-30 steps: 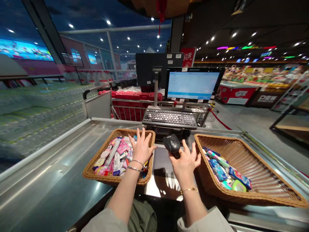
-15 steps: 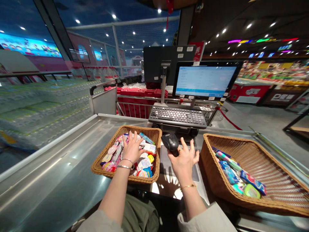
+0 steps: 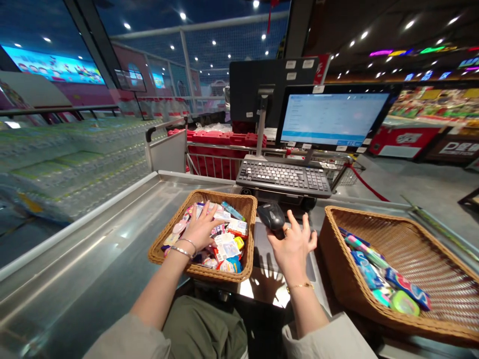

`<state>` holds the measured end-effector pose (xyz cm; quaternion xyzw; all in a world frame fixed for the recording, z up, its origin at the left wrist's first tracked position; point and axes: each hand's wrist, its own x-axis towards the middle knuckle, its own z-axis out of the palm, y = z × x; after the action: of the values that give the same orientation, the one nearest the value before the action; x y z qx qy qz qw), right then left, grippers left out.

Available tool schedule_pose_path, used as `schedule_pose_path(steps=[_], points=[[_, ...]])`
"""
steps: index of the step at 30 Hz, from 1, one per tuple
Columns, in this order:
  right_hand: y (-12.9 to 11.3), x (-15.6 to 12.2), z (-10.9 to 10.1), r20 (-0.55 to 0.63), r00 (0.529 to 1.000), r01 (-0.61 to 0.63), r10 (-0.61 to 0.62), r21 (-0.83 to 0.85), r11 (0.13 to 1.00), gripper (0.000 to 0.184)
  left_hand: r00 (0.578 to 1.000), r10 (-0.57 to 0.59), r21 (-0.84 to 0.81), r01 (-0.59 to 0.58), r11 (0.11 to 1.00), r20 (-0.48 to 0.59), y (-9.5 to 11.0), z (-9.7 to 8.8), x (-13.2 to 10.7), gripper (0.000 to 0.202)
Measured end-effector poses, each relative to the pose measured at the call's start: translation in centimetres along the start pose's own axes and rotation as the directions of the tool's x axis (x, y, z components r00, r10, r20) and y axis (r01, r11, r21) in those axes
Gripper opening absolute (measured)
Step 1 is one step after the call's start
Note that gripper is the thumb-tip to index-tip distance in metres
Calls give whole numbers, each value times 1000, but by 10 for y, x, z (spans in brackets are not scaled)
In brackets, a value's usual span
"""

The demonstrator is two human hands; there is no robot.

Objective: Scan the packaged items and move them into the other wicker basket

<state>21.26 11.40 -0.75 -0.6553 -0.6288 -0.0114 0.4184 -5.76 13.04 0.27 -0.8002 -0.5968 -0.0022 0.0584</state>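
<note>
My left hand rests over the small goods in the left wicker basket, fingers spread. Under and around it lie a white packet, a blue-and-white item, a yellow piece and a light-blue tube-like item. Between the baskets, my right hand has its thumb and a curled finger about a black handheld barcode scanner. Its other fingers are raised and spread, and it hides the scanner's handle. The scanner head points left toward the basket.
A second wicker basket on the right holds a toothpaste-like box and a green round item. Beyond stand a keyboard and a lit monitor. The metal counter stretches left. Stacked bottles stand past it.
The view has shifted, so most things appear slightly further right. My left hand has moved a little to the left over the packets. The right hand stays at the scanner.
</note>
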Motion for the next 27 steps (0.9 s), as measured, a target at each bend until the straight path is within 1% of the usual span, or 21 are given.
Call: schedule_pose_path(steps=[3, 5, 9, 14, 17, 21, 25, 27], points=[[1, 1, 0, 1, 1000, -6, 6, -7, 1000, 17, 990, 118, 56, -122, 991, 72, -8, -1, 10, 87], [1, 2, 0, -4, 1000, -6, 6, -9, 1000, 17, 971, 191, 78, -203, 976, 140, -10, -1, 19, 90], [1, 2, 0, -14, 1000, -3, 3, -15, 1000, 17, 930, 263, 84, -292, 953, 258, -4, 1, 37, 95], [6, 3, 2, -26, 1000, 6, -6, -20, 1000, 17, 892, 303, 17, -327, 945, 335, 5, 15, 55, 93], [8, 4, 3, -30, 999, 13, -13, -26, 1000, 17, 869, 312, -26, -327, 945, 385, 5, 23, 63, 97], [9, 4, 3, -30, 1000, 1, -2, -32, 999, 17, 867, 320, -84, -312, 946, 382, 2, 28, 67, 96], [10, 5, 2, -31, 1000, -6, 4, -35, 999, 17, 863, 319, -74, -316, 946, 392, -2, 27, 65, 92], [10, 5, 2, -31, 1000, -8, 7, -34, 999, 16, 869, 304, -54, -308, 950, 390, -3, 24, 62, 91]])
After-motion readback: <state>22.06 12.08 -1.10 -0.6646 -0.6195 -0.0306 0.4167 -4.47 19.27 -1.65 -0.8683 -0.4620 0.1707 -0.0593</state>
